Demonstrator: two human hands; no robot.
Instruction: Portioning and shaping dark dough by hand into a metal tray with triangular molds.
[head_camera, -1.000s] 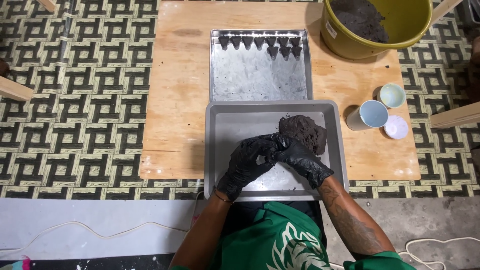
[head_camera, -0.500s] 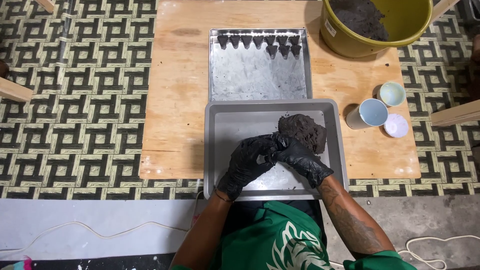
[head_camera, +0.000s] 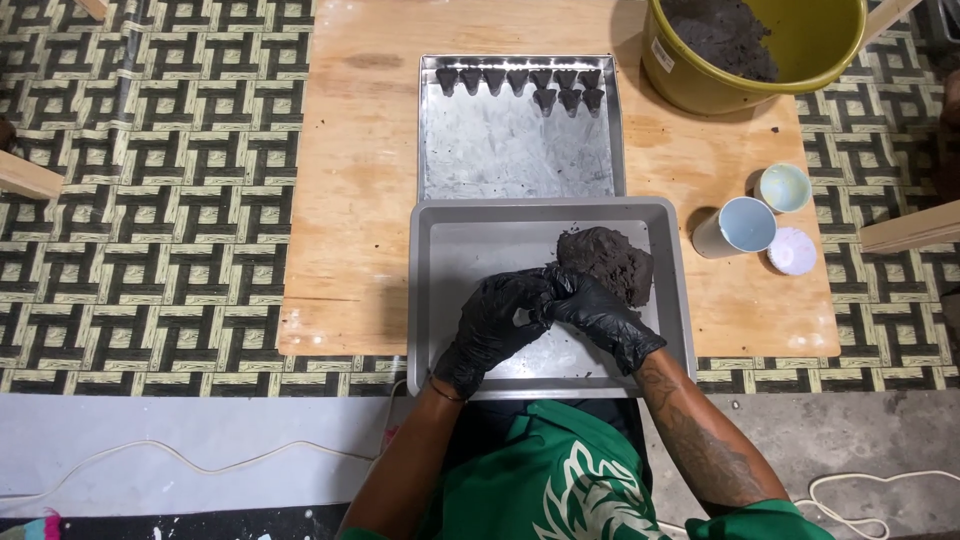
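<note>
Nothing much has shifted since the earlier frame: both gloved hands stay pressed together over the grey tray (head_camera: 432, 300), just beside the dark clay lump (head_camera: 608, 262) at its right side. Fingers of the left hand (head_camera: 495, 325) and right hand (head_camera: 600, 315) curl inward against each other, seemingly pinching a small bit of clay (too hidden to be sure). Beyond lies a metal tray (head_camera: 520, 150) with dark cones (head_camera: 530, 85) and a yellow bucket (head_camera: 760, 85).
</note>
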